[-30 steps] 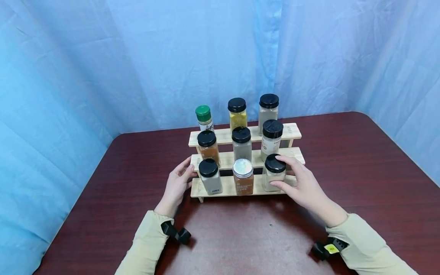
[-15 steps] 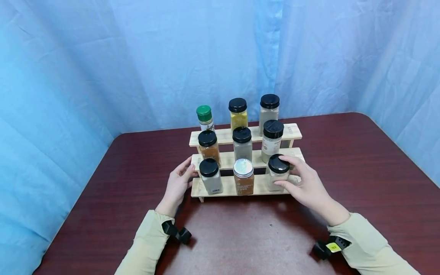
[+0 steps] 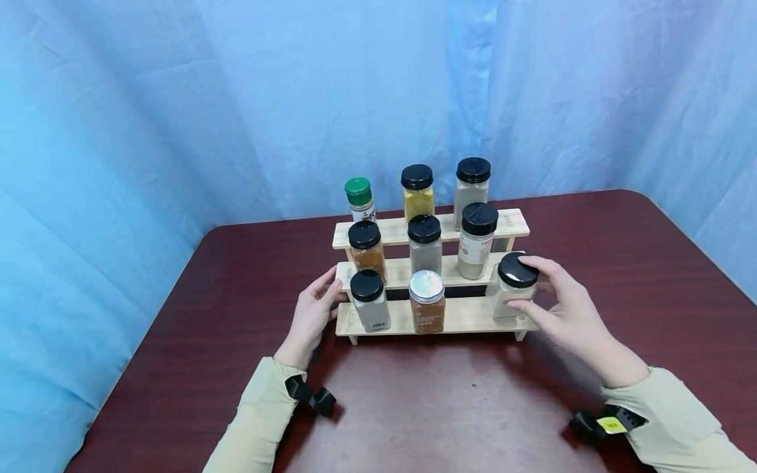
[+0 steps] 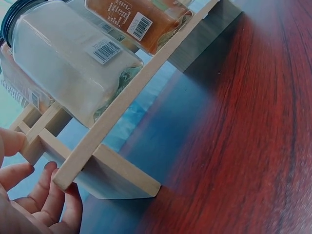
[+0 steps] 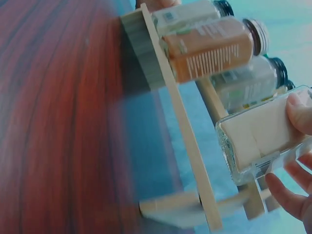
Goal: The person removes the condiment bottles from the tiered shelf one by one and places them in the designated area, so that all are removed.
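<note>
A three-tier wooden spice rack [image 3: 467, 314] holds rows of glass spice jars. My right hand [image 3: 570, 315] grips a square glass jar of pale powder [image 5: 265, 131], black-lidded, between thumb and fingers. In the right wrist view the jar's base shows apart from the bottom shelf board, near its right end. My left hand [image 3: 310, 315] holds the rack's left end, its thumb against the middle tier and fingers curled at the bottom board's end [image 4: 73, 170]. Still on the bottom tier are a pale-powder jar [image 3: 370, 305] and a silver-lidded jar of orange-brown powder [image 3: 428, 314].
On the middle tier stand an orange-brown jar [image 3: 368, 256], a grey jar [image 3: 424, 253] and a white-labelled shaker [image 3: 475, 246]. The top tier carries a green-capped bottle [image 3: 362, 203], a yellow jar [image 3: 418, 200] and another grey jar [image 3: 471, 194]. Blue curtains [image 3: 331, 98] surround the dark red table [image 3: 449, 407].
My right hand has carried the pale-powder jar rightward along the bottom tier to its right end. My left hand keeps its place on the rack. The head view has shifted slightly.
</note>
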Demonstrator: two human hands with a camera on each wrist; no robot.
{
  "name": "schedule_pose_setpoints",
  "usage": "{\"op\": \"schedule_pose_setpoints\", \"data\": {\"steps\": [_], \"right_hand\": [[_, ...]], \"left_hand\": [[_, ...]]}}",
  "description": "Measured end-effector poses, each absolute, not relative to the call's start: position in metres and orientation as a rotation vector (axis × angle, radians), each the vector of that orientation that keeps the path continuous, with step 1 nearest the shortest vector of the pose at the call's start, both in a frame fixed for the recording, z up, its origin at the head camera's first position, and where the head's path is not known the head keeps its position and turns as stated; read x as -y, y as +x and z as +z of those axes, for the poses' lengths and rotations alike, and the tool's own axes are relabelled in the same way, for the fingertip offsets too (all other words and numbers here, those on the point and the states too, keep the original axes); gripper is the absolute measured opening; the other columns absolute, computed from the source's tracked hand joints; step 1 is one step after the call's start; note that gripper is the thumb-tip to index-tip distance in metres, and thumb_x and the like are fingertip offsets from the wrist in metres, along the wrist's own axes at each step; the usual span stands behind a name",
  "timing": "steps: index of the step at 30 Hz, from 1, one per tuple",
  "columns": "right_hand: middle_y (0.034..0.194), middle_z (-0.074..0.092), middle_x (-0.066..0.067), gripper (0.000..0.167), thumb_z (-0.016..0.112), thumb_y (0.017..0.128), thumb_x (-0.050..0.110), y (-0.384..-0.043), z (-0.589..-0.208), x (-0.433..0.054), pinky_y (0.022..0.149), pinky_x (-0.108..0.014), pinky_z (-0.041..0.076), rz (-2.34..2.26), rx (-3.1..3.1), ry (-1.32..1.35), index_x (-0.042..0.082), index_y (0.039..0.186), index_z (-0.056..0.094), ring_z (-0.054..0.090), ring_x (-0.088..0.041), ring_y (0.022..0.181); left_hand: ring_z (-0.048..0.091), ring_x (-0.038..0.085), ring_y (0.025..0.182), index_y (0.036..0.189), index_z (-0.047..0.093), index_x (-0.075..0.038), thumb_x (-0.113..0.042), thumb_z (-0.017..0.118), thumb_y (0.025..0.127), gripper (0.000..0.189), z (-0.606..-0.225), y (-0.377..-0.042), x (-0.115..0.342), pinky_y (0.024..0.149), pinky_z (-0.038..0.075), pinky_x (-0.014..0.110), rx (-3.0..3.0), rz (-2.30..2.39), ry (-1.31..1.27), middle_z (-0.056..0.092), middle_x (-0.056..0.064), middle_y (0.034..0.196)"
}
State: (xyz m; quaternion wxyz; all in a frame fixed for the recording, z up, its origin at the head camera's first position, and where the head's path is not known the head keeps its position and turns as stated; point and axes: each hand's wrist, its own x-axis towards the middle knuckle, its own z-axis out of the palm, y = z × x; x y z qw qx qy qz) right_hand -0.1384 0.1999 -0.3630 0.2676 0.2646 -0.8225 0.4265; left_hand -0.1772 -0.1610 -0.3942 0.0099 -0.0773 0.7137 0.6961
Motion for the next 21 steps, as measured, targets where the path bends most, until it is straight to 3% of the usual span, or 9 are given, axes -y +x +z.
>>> {"op": "schedule_pose_setpoints", "data": {"steps": [11,21], "right_hand": [[0.111,0.050,0.032,0.079,0.077,0.057,-0.022,-0.136,-0.356,-0.234,0.053,-0.009,0.045,1.081,2.271,0.627,-0.003,0.129,0.050,0.051,0.023,0.090],[0.109,0.053,0.030,0.080,0.072,0.061,-0.025,-0.142,-0.360,-0.260,0.070,-0.004,0.044,1.157,2.278,0.578,-0.004,0.133,0.044,0.055,0.018,0.087]], "left_hand": [[0.057,0.003,0.076,0.143,0.044,-0.013,-0.018,0.051,0.099,0.045,-0.395,-0.178,0.162,0.064,0.049,0.023,-2.213,2.193,-0.236,0.056,-0.008,0.083],[0.057,0.003,0.075,0.143,0.044,-0.012,-0.016,0.050,0.099,0.044,-0.396,-0.178,0.162,0.064,0.050,0.022,-2.173,2.229,-0.223,0.057,-0.008,0.087]]}}
